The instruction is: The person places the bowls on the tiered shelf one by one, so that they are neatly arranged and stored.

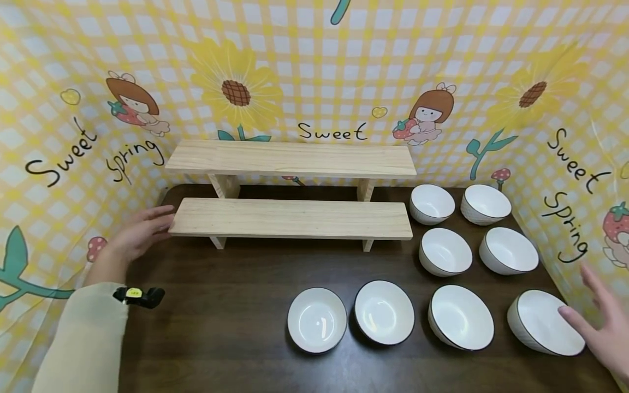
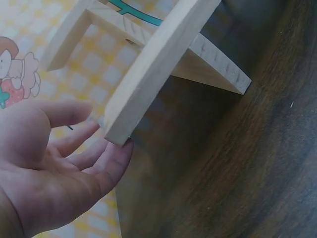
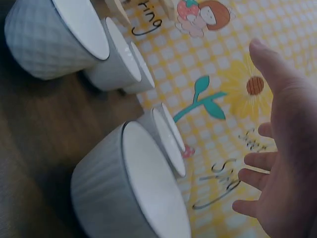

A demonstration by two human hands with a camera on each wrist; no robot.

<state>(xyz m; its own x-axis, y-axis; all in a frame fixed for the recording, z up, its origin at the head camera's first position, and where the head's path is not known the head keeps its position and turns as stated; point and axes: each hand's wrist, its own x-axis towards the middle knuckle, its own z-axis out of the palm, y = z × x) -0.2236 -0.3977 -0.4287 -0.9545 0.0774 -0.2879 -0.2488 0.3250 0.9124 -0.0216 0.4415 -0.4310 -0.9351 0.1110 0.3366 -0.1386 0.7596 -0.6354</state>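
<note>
A two-tier wooden shelf [image 1: 292,218] stands at the back of the dark table. My left hand [image 1: 142,232] is at the left end of its lower board; in the left wrist view the relaxed fingers [image 2: 106,168] reach right to the board's end [image 2: 119,131]. My right hand [image 1: 601,325] is at the far right, thumb and fingers spread, over the rim of the nearest right bowl [image 1: 545,322]. In the right wrist view that hand [image 3: 282,148] holds nothing, with a white ribbed bowl [image 3: 129,188] beside it.
Several white dark-rimmed bowls stand in two columns right of the shelf, among them a back bowl [image 1: 432,204] close to its end. Two more, a left bowl [image 1: 316,320] and its neighbour [image 1: 384,313], sit in front. Yellow checked cloth [image 1: 314,65] rises behind and at both sides.
</note>
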